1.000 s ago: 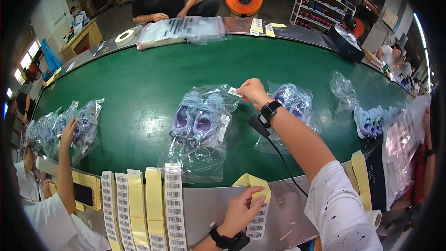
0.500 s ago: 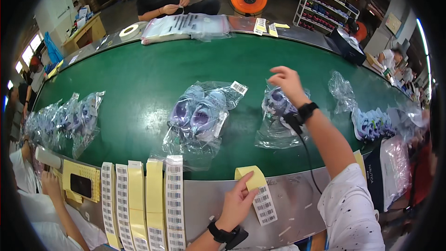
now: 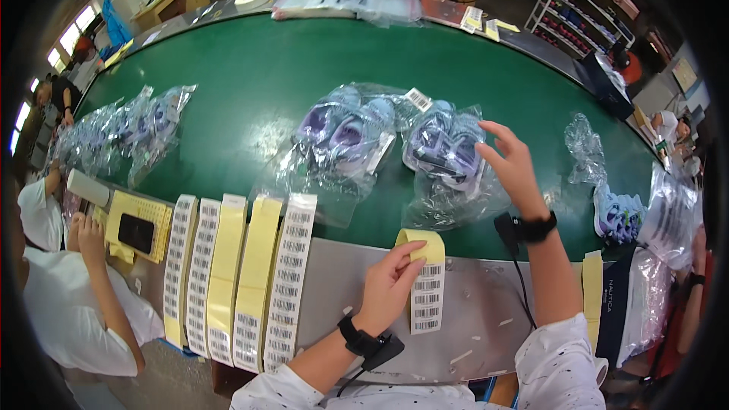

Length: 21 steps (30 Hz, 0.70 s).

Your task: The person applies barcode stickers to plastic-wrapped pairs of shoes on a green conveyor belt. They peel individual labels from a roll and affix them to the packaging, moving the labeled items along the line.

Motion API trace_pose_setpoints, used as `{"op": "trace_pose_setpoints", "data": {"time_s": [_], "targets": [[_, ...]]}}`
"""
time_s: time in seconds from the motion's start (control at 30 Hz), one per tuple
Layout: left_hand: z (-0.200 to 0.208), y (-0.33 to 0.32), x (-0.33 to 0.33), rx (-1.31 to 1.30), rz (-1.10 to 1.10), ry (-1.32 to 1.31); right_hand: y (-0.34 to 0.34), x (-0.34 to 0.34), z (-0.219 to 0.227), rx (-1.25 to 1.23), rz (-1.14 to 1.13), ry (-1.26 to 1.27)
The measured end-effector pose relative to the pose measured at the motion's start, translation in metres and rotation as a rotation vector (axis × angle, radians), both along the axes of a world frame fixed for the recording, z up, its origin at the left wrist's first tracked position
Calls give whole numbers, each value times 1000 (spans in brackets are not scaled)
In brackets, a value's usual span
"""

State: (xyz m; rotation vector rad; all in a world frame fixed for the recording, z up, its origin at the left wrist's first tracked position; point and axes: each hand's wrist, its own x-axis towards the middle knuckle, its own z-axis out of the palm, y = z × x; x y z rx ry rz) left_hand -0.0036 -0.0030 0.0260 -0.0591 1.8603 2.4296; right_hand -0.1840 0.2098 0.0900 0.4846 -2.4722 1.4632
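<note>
My left hand (image 3: 389, 288) pinches the yellow backing end of a barcode label strip (image 3: 427, 298), whose white printed part hangs over the metal ledge. Beside the right edge of a bagged pair of blue and purple sneakers (image 3: 446, 144), my right hand (image 3: 513, 171) is open, thumb and fingers apart. Its fingertips are close to the clear plastic; whether they touch it, I cannot tell. Just left lies another bagged pair of sneakers (image 3: 345, 133), with white barcode labels on its bag. Both pairs rest on the green belt (image 3: 235, 106).
More bagged sneakers (image 3: 125, 129) line the belt's left. At right are a crumpled clear bag (image 3: 586, 150) and unbagged sneakers (image 3: 619, 214). Several label strips (image 3: 285, 288) and a phone (image 3: 137, 233) lie along the near ledge. Plastic bags (image 3: 345, 1) are stacked opposite. A co-worker's arm (image 3: 102, 281) is at left.
The right-hand bagged pair has shifted left, up against the middle pair. My right hand has gone from above it to its right side. My left hand keeps the strip; the view has tilted down.
</note>
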Motion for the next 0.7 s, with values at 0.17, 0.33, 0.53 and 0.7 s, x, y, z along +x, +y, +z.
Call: {"op": "trace_pose_setpoints", "data": {"time_s": [0.17, 0.33, 0.53, 0.7], "targets": [[1, 5, 1, 100, -29, -21, -34, 117, 4, 92, 203, 43], [-2, 3, 1, 42, -44, -31, -32, 155, -16, 58, 109, -112], [3, 7, -1, -10, -84, 18, -30, 163, -17, -171, 38, -347], [0, 1, 0, -117, -140, 2, -30, 162, -5, -6, 70, -302]]}}
